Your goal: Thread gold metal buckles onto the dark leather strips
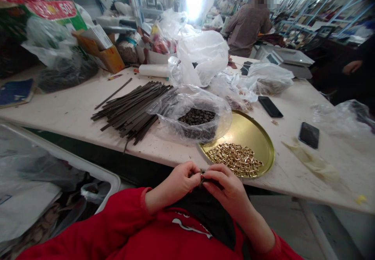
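Observation:
My left hand [181, 180] and my right hand [225, 186] meet close to my chest, below the table edge, both with fingers pinched on a small dark piece [202, 177] held between them. Just beyond them a round gold tray [258, 135] sits on the white table [73, 111], holding a heap of small gold metal clips [236, 158]. Left of the tray an open clear bag holds small dark pieces [197, 116]. A pile of long dark strips [134, 105] lies further left.
Two black phones [270, 106] [308, 134] lie right of the tray. Clear plastic bags [202, 55], a cardboard box [102, 49] and a white roll [154, 70] crowd the back. Another person [249, 24] stands at the far side. A white bin [58, 182] stands at my left.

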Demonstrator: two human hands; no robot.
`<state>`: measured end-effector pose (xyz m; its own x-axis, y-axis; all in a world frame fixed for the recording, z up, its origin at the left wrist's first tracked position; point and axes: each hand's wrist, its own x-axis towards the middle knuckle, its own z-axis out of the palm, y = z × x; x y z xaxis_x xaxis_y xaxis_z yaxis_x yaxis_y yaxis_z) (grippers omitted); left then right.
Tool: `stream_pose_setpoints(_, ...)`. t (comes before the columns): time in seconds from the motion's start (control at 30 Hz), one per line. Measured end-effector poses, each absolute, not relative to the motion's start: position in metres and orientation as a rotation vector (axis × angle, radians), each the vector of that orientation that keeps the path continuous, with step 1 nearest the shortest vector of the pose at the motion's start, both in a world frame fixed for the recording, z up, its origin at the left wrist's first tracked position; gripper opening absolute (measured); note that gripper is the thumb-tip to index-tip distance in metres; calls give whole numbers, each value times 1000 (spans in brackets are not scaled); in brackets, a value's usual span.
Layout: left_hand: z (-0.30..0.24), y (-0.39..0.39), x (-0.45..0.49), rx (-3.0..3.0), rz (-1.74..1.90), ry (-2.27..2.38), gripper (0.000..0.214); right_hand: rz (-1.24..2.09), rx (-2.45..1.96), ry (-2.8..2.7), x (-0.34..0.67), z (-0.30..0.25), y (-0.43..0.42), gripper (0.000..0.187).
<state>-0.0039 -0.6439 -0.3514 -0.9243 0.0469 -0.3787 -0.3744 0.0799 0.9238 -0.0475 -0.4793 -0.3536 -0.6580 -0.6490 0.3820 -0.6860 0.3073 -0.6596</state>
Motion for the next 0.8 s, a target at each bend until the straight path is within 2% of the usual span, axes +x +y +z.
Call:
stream_pose_setpoints(0.27,-345,-645,-4,-334,1906,1948,16,1278,1340,-2519,-47,-345,-479,1)
stream_pose_setpoints(0.43,-340,-647,-3,-335,1995,1712,16,1328,1409,-2592,-50,-339,-476,6)
stream_pose_setpoints(0.53,-340,-647,-4,-314,2016,1637,16,1623,1263,-2671,-53,-345,-473,10)
stream_pose_setpoints(0.73,-345,-648,-4,-227,1999,1688,13,2727,419,-2551,-50,-362,-475,19)
stream_pose_setpoints(0.8,-346,-647,-5,-231,2001,1744,13,2807,269,-2503,-46,-363,-477,23)
